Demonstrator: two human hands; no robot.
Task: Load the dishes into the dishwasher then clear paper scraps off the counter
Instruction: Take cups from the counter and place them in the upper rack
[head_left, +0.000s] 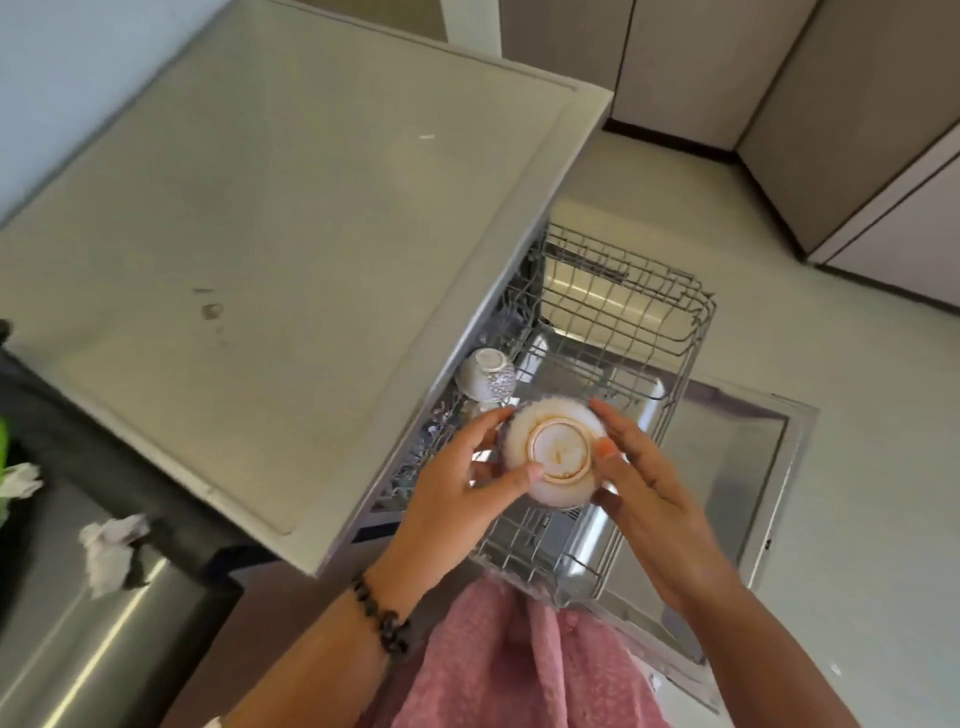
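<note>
Over rack (675, 332), upturned bowl (550, 457), cup (485, 374) beside, paper scraps (111, 551) left

We're on one head-worn wide-angle view, looking steeply down, tilted, close over the pulled-out dishwasher rack (597, 395). The table (270, 249) fills the left, the floor (857, 441) runs far right, and the picture bends at its edges.

You hold one white upturned ceramic bowl (551, 457) between two hands, left (457, 480) and right (644, 493); one patterned white cup (485, 375) sits in one grey wire dishwasher rack (675, 332); two crumpled white paper scraps (111, 551) lie nearby.
</note>
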